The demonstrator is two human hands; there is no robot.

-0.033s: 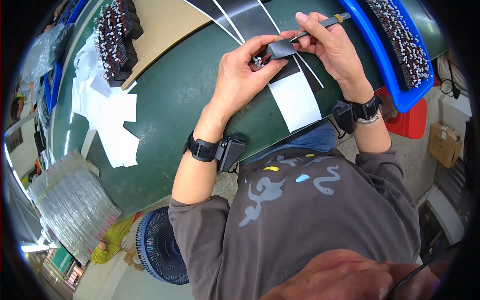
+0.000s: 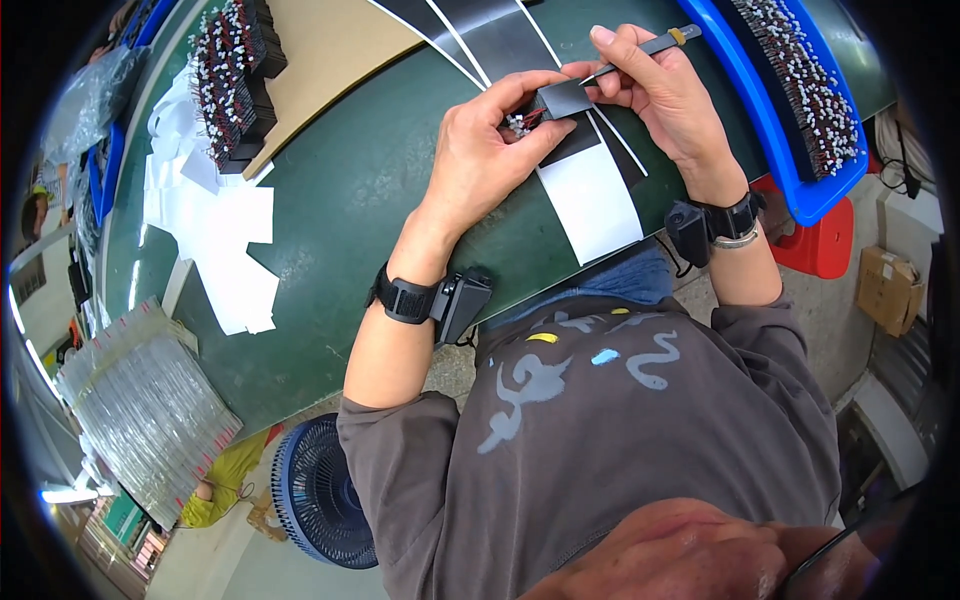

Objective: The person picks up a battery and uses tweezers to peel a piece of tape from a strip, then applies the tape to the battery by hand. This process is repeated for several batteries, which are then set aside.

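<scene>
Sitting at the far left edge of the green table [image 2: 340, 230], a stack of clear plastic strips [image 2: 150, 400] is jutting out toward the floor. White paper scraps [image 2: 235, 250] are lying just beyond it, and wired black blocks [image 2: 235, 90] are standing in a row beside them, next to a tan board [image 2: 330, 45]. Below the table edge, a dark blue fan [image 2: 318, 490] is resting. Near the table's middle, the left hand [image 2: 478, 150] is pinching a small black block [image 2: 567, 97] between thumb and fingers, and its red, white-tipped wires are poking out toward the palm. Under the block, a white sheet [image 2: 595, 205] is lying toward the person. To the right, the right hand [image 2: 672, 95] is pinching tweezers [image 2: 655, 45], whose points are meeting or nearly meeting the block's upper edge; contact is hard to tell. Farther right, a blue tray [image 2: 830, 195] is holding more wired blocks [image 2: 800, 85].
</scene>
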